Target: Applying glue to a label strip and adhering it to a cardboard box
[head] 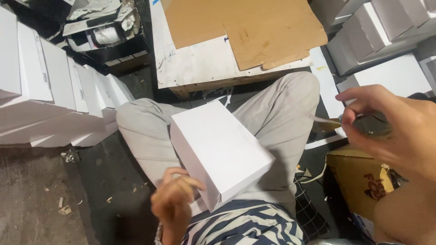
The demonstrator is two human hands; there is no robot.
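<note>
A white cardboard box (220, 152) rests on the person's lap, across the thighs in light grey trousers (281, 109), tilted with one corner toward the striped shirt (245, 227). The left hand (175, 199) touches the box's near lower edge, fingers loosely curled, gripping nothing that shows. The right hand (390, 127), raised well to the right of the box, pinches a roll of clear tape (368, 124) with a strip drawn out. Stacked white boxes (50, 95) stand on the left; brown cardboard sheets (245, 27) lie on a low table ahead

A low white board (195, 68) carries brown cardboard sheets (254, 27); left of the board, white boxes (50, 100) stand stacked on the floor (41, 195).
</note>
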